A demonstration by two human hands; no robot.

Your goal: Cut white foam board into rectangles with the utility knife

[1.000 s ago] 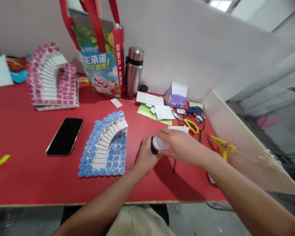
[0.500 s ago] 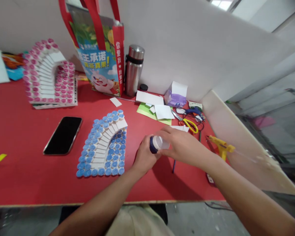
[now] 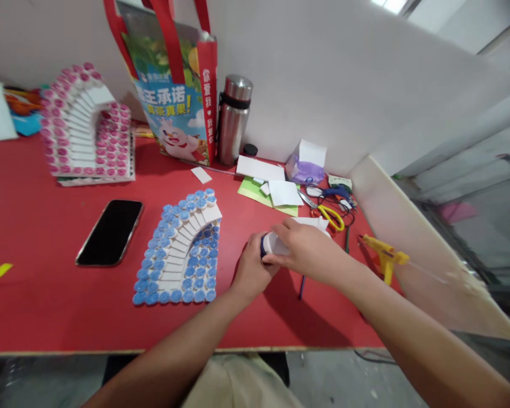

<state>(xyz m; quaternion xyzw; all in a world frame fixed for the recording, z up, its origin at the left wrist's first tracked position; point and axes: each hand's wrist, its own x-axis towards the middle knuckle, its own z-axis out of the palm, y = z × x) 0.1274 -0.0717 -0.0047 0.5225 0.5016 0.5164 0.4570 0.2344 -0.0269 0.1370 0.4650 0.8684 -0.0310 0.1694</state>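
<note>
My left hand (image 3: 255, 262) is closed around the dark blue end of a small jar (image 3: 276, 245), whose other part is whitish and translucent. Fingers of my right hand (image 3: 301, 243) grip that whitish part from the right, covering much of it. The jar is held tilted above the red table, in front of me. Left of my hands lies a curved paper craft piece (image 3: 174, 249) with blue rolled discs around white strips. A thin dark blue stick (image 3: 301, 287) lies just below my right hand.
A black phone (image 3: 110, 232) lies on the red table (image 3: 46, 306). Behind stand a pink craft piece (image 3: 83, 130), a printed bag (image 3: 174, 113) and a steel flask (image 3: 235, 122). Rightward are paper sheets (image 3: 284, 192), yellow-handled scissors (image 3: 331, 217), a yellow glue gun (image 3: 382, 252) and a low board (image 3: 429, 243).
My right fingers have shifted over the jar's whitish part and hide more of it. The jar has turned slightly in my hands. The camera view has shifted a little.
</note>
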